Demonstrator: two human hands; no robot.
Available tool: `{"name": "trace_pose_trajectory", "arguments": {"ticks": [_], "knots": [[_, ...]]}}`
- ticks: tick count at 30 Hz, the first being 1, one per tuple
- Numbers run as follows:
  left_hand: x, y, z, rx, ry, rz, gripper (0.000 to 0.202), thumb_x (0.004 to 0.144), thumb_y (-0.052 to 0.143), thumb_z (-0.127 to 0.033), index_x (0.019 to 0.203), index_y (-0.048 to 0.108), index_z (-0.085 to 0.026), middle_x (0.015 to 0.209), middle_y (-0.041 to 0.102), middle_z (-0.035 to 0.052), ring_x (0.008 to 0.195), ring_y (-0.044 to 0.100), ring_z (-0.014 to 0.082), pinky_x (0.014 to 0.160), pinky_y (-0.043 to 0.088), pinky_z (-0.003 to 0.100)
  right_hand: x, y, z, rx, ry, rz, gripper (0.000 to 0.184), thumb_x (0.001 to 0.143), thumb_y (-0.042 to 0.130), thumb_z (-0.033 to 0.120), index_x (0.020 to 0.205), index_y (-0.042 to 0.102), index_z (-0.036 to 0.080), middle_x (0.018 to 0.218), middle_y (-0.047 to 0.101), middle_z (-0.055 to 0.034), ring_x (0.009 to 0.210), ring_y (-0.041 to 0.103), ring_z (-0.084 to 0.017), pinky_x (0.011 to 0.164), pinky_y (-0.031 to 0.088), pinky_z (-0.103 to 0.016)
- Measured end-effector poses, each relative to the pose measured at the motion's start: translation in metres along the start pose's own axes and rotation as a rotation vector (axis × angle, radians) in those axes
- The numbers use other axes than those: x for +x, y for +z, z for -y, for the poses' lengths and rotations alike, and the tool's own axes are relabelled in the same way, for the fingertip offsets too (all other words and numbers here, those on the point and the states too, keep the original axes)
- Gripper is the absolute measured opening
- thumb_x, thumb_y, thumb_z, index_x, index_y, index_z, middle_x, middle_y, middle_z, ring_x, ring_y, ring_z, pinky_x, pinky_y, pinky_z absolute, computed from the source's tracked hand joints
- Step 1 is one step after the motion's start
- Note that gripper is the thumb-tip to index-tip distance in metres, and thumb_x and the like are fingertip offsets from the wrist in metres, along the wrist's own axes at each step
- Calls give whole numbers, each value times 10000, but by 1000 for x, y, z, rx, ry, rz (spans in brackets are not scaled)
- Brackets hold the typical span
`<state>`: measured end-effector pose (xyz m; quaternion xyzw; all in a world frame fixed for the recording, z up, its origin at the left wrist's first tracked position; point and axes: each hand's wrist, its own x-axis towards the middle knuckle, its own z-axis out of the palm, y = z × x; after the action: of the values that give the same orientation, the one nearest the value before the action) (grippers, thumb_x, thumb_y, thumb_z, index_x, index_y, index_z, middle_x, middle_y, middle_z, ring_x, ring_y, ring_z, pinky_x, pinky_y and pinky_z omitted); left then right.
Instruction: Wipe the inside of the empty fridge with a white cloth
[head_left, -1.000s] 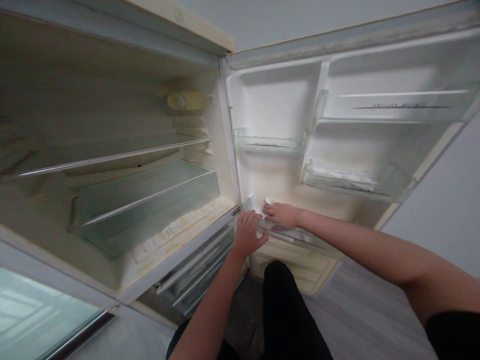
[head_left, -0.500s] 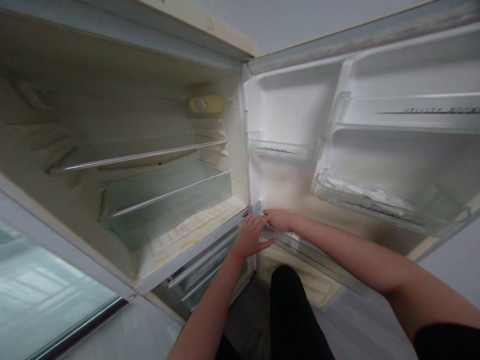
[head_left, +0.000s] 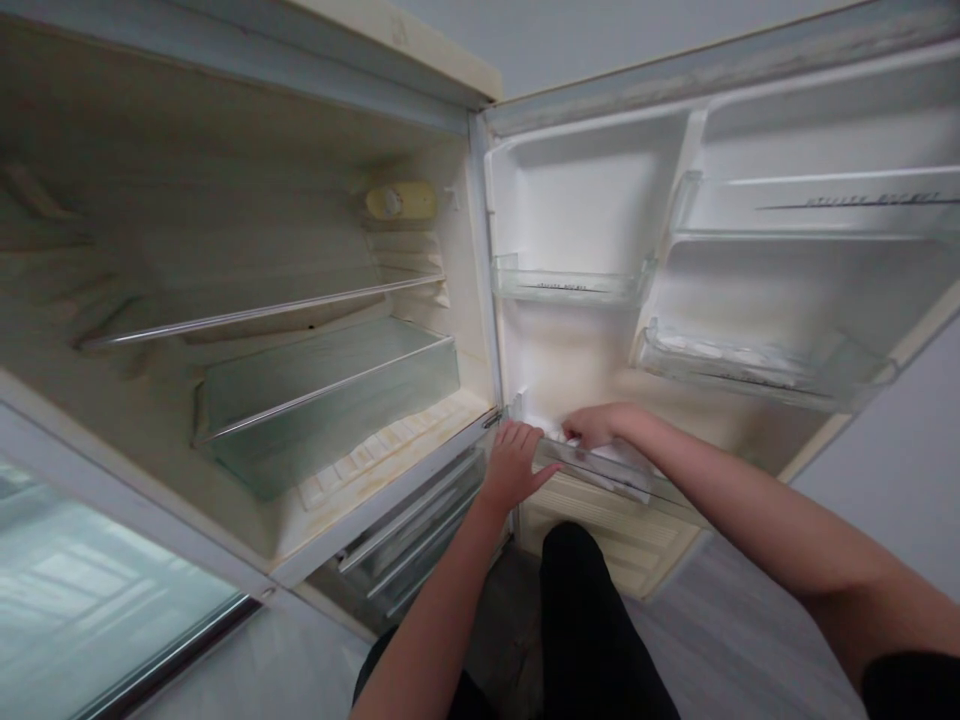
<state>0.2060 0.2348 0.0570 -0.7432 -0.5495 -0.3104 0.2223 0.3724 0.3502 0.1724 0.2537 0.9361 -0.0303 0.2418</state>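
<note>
My right hand (head_left: 596,425) reaches down into the lowest clear door shelf (head_left: 679,492) of the open fridge. Its fingers are closed on a crumpled white cloth (head_left: 634,484), partly seen through the shelf's front; whether it is fabric or paper I cannot tell. My left hand (head_left: 515,462) lies at the hinge-side end of the same shelf, fingers stretched over the rim and thumb apart. The fridge door (head_left: 577,345) stands wide open.
On the left, the fridge compartment (head_left: 472,330) has a glass shelf (head_left: 285,312) and a clear drawer (head_left: 337,410), with yellowish stains on its floor. More door shelves (head_left: 577,287) hang above my hands. Below is an open lower compartment with clear drawers (head_left: 420,540). My knee (head_left: 574,570) is close underneath.
My right hand has moved right along the inside of the lowest door shelf, away from the hinge end, with the white cloth. My left hand stays at the hinge end. The door has swung slightly.
</note>
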Motion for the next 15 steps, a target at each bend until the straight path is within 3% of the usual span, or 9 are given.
{"name": "trace_pose_trajectory", "arguments": {"ticks": [4,8,11,15], "knots": [[7,11,-14,29,-40,-24,460,931,646,-579,1152,602,-178,1061,661,101,1080,609,304,1119,420,494,-22,19,-23,171,25,-80,345,923,629,195,1241,730,108,1229,747,-136,1064,697,-265,830,474,-273],[13,22,-25,53,-82,-39,442,940,637,-554,1173,598,-181,1074,661,102,1098,605,309,1136,404,501,-27,41,-40,302,80,-285,311,981,521,210,1157,751,98,1220,743,-168,1081,687,-282,892,474,-302],[16,26,-30,63,-99,-42,431,950,626,-540,1191,596,-184,1086,665,106,1100,608,312,1133,407,509,-16,46,-41,369,82,-403,303,970,515,218,1117,753,101,1196,746,-167,1058,681,-273,904,472,-304],[19,30,-33,90,-102,-59,456,954,614,-548,1207,601,-168,1082,669,118,1094,614,316,1128,411,510,17,36,-29,436,10,-487,319,904,493,143,1061,767,104,1137,760,-154,1007,669,-248,913,476,-304]]}}
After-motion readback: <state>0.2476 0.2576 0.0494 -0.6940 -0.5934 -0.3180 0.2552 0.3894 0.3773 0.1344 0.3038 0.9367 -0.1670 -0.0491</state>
